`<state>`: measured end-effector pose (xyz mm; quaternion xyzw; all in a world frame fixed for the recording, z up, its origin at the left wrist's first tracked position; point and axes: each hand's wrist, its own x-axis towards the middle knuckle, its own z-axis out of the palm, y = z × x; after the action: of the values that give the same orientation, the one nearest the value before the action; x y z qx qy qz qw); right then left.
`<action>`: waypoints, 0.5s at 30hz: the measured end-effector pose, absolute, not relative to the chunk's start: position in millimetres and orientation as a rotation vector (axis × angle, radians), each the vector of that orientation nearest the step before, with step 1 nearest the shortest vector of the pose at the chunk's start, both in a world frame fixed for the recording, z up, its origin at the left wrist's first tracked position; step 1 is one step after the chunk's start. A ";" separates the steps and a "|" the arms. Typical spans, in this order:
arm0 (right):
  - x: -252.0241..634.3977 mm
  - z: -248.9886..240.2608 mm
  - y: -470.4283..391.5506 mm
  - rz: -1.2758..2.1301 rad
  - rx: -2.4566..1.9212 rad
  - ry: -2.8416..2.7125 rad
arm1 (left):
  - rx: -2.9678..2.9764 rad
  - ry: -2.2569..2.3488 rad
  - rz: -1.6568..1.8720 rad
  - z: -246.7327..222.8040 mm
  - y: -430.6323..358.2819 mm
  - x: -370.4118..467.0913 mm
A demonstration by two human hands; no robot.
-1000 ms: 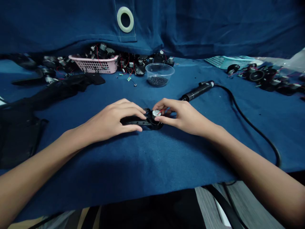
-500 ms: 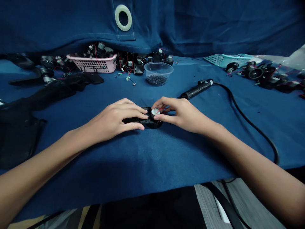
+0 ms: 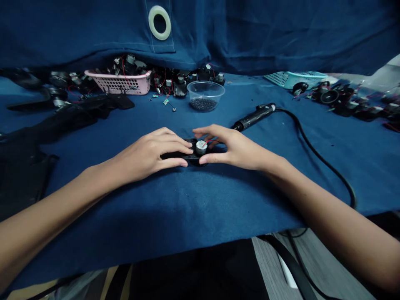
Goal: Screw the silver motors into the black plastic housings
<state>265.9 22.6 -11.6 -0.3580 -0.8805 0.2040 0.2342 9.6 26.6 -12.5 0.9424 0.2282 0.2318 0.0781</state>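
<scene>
A black plastic housing (image 3: 191, 157) lies on the blue cloth between my hands. My left hand (image 3: 159, 150) is closed over its left part, fingers on top and thumb along the near edge. On the housing's right end sits a small round white-topped motor (image 3: 201, 146) with red wire. My right hand (image 3: 229, 146) is around that end, its thumb at the near side and its fingers at the far side, spread apart from the motor. The housing's underside and left end are hidden.
A clear tub of small dark screws (image 3: 204, 104) stands beyond the hands. A black electric screwdriver (image 3: 254, 118) with a cable lies to the right. Behind are a pink basket (image 3: 125, 83), a teal basket (image 3: 290, 80) and piled motor parts. Black straps lie at left.
My right fingers have spread away from the motor, which they were pinching, and it now rests on the housing. The whole view has shifted slightly.
</scene>
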 end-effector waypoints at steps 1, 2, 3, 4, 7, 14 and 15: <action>265.6 -11.0 23.1 0.554 -0.980 -2.454 | 2.821 0.685 0.692 -12.4 26.4 9.7; 265.2 -10.4 23.7 0.534 -0.982 -2.489 | 2.820 0.685 0.688 -12.2 26.2 9.8; 264.7 -9.7 24.5 0.506 -0.991 -2.515 | 2.819 0.686 0.685 -12.0 25.9 9.8; 264.3 -8.9 25.2 0.483 -1.000 -2.533 | 2.816 0.689 0.681 -11.8 25.7 9.8; 262.8 -7.3 26.6 0.480 -1.023 -2.569 | 2.800 0.704 0.659 -11.1 25.3 8.8; 260.3 -10.3 20.5 0.470 -1.020 -2.554 | 2.815 0.713 0.596 -13.2 23.5 4.4; 260.3 -11.0 19.7 0.477 -1.021 -2.549 | 2.814 0.718 0.606 -14.1 23.0 4.2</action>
<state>260.3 19.7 -11.0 -0.3606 -0.9003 0.1686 0.1761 4.2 23.0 -14.1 0.9449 0.2409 0.2036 0.0873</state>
